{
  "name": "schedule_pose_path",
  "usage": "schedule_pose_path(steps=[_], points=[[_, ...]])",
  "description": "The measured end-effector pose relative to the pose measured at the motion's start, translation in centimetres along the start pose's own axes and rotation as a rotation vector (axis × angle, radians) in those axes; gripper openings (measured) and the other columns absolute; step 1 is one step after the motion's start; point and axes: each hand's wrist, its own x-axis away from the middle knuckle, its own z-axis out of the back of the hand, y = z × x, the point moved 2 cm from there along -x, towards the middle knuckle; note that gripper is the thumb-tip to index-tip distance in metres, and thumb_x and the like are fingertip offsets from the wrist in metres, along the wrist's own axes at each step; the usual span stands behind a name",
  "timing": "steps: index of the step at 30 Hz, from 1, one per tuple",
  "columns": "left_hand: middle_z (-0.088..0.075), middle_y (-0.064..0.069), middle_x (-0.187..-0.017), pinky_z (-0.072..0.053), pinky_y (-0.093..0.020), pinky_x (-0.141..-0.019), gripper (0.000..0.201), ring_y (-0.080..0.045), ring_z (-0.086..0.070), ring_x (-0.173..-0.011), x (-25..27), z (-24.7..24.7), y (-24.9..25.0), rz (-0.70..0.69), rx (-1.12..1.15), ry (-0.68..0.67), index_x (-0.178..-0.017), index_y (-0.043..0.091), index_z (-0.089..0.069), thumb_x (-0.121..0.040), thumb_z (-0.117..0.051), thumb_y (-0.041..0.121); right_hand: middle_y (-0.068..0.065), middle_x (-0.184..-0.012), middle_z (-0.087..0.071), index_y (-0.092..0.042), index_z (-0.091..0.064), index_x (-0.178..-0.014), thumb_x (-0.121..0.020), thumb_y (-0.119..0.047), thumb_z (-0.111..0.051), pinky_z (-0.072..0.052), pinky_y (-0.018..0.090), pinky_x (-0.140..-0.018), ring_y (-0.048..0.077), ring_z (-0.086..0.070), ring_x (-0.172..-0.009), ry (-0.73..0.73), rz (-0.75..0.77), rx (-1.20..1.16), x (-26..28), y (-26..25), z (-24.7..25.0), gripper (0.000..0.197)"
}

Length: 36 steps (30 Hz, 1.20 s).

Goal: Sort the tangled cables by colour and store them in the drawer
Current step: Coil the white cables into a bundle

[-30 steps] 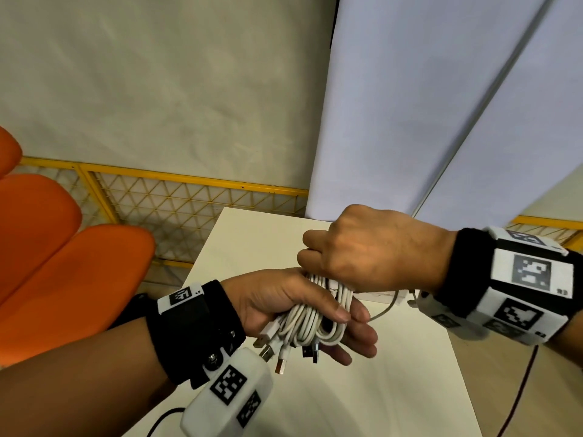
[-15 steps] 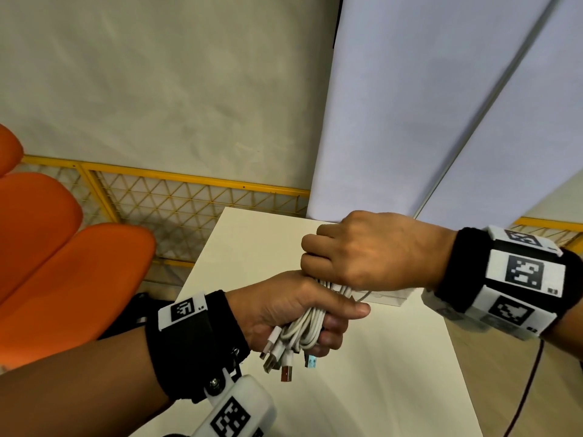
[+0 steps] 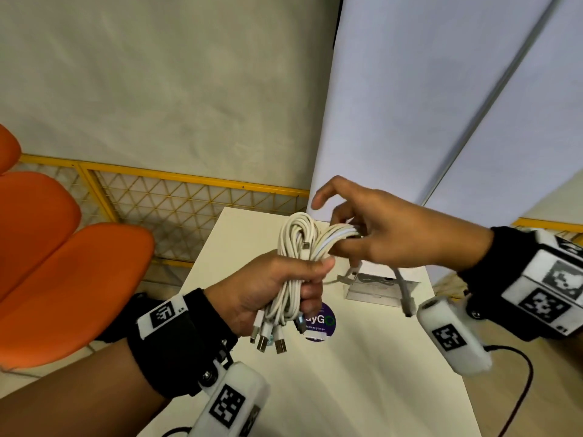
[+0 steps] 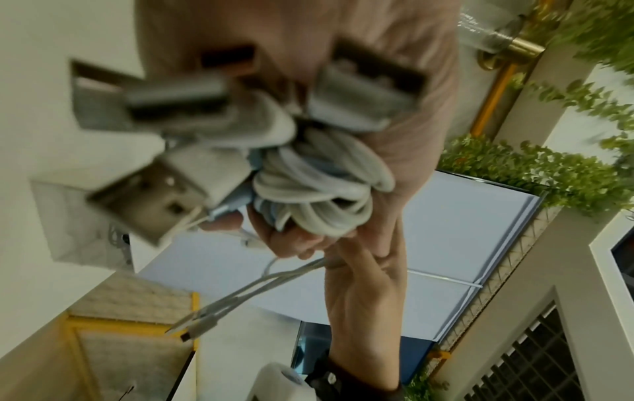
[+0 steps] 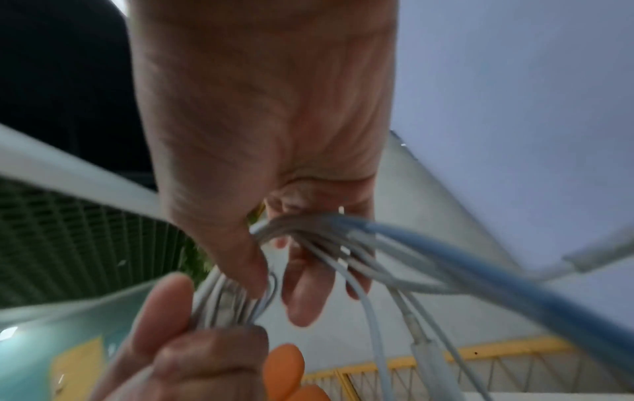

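Observation:
A bundle of white cables is held above the white table. My left hand grips the bundle around its middle, thumb across the strands. Several USB plugs hang out below that fist; they fill the left wrist view, blurred. My right hand holds the looped strands at the bundle's upper right, fingers curled through them, index finger raised. Loose ends dangle under it. The right wrist view shows white and pale blue strands running through the right hand's fingers. No drawer is in view.
A clear plastic box and a purple round sticker sit on the table under the hands. Orange chairs stand at the left. A yellow mesh fence runs behind the table, with a pale blue panel at the back right.
The right hand has lifted off the fist and pulled loops up and to the right. The left hand turned upright, showing coils above it. The box and sticker came into sight.

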Motion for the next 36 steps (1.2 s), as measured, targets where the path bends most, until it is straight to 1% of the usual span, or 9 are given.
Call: schedule_pose_path(steps=[3, 9, 13, 20, 23, 25, 28, 32, 36], points=[[-0.035, -0.001, -0.055, -0.030, -0.029, -0.058, 0.030, -0.016, -0.032, -0.052, 0.0, 0.5, 0.5, -0.045, 0.022, 0.028, -0.060, 0.017, -0.053, -0.075, -0.076, 0.030, 0.009, -0.077, -0.066, -0.011, -0.058, -0.110, -0.094, -0.020, -0.065, -0.049, 0.041, -0.069, 0.021, -0.061, -0.070, -0.063, -0.069, -0.166, 0.3, 0.6, 0.9, 0.020], [-0.034, -0.004, -0.057, -0.026, -0.031, -0.058, 0.033, -0.018, -0.030, -0.055, -0.2, 0.5, 1.2, -0.134, -0.005, 0.082, -0.066, 0.015, -0.051, -0.073, -0.077, 0.032, 0.003, -0.068, -0.053, -0.008, -0.057, -0.088, -0.094, -0.046, -0.046, -0.051, 0.051, -0.081, 0.022, -0.059, -0.071, -0.082, -0.095, -0.213, 1.3, 1.5, 0.7, 0.040], [-0.030, -0.005, -0.060, -0.017, -0.036, -0.060, 0.028, -0.021, -0.018, -0.058, -0.7, -0.2, 1.6, -0.212, -0.040, 0.142, -0.066, 0.016, -0.054, -0.082, -0.076, 0.024, 0.002, -0.061, -0.038, 0.017, -0.049, -0.102, -0.097, -0.043, -0.043, -0.050, 0.034, -0.061, 0.023, -0.048, -0.059, 0.064, -0.125, -0.517, 1.1, 1.7, -1.2, 0.060], [-0.053, 0.005, -0.052, -0.035, -0.021, -0.049, 0.023, -0.011, -0.037, -0.048, -0.9, -1.4, 1.8, -0.274, -0.185, 0.177, -0.086, 0.000, -0.064, -0.093, -0.064, 0.022, 0.001, -0.058, -0.055, -0.012, -0.053, -0.065, -0.105, -0.044, -0.032, -0.037, 0.025, -0.067, 0.010, -0.049, -0.059, 0.380, -0.255, -0.448, 1.1, 0.8, -3.6, 0.056], [-0.043, -0.001, -0.056, -0.038, -0.023, -0.049, 0.022, -0.013, -0.039, -0.049, -1.1, -1.1, 1.5, -0.278, -0.167, 0.218, -0.092, 0.006, -0.066, -0.088, -0.071, 0.026, 0.007, -0.073, -0.067, -0.010, -0.064, -0.075, -0.103, -0.047, -0.038, -0.047, 0.033, -0.083, 0.021, -0.061, -0.075, 0.493, -0.283, -0.515, 0.9, 0.8, -4.5, 0.054], [-0.045, -0.001, -0.057, -0.039, -0.024, -0.049, 0.012, -0.013, -0.041, -0.049, -1.0, -1.3, 1.5, -0.271, -0.196, 0.232, -0.088, 0.014, -0.067, -0.091, -0.070, 0.025, -0.007, -0.072, -0.072, -0.016, -0.067, -0.081, -0.104, -0.044, -0.036, -0.049, 0.016, -0.076, 0.002, -0.066, -0.074, 0.540, -0.306, -0.572, 0.7, 0.8, -4.8, 0.048], [-0.052, -0.005, -0.058, -0.042, -0.023, -0.049, 0.027, -0.014, -0.048, -0.049, -0.6, -1.6, 2.0, -0.230, -0.279, 0.239, -0.063, 0.021, -0.066, -0.086, -0.070, 0.033, -0.001, -0.073, -0.067, -0.016, -0.067, -0.093, -0.104, -0.048, -0.031, -0.050, 0.028, -0.081, 0.012, -0.067, -0.082, 0.540, -0.341, -0.572, 0.1, 0.8, -5.3, 0.050], [-0.053, -0.007, -0.059, -0.042, -0.025, -0.049, 0.027, -0.017, -0.050, -0.051, -0.2, -1.4, 2.7, -0.135, -0.315, 0.164, -0.065, 0.016, -0.063, -0.075, -0.078, 0.037, -0.007, -0.067, -0.068, -0.024, -0.069, -0.106, -0.102, -0.049, -0.033, -0.051, 0.025, -0.069, 0.012, -0.067, -0.071, 0.516, -0.312, -0.658, -0.2, 0.4, -5.8, 0.044], [-0.053, -0.008, -0.058, -0.041, -0.025, -0.052, 0.016, -0.018, -0.049, -0.053, 0.1, -0.8, 3.3, -0.067, -0.361, 0.108, -0.068, 0.013, -0.065, -0.076, -0.078, 0.017, -0.010, -0.090, -0.073, -0.034, -0.064, -0.121, -0.101, -0.051, -0.031, -0.051, 0.025, -0.091, 0.004, -0.068, -0.093, 0.414, -0.270, -0.637, 0.1, 0.0, -6.1, 0.042]])
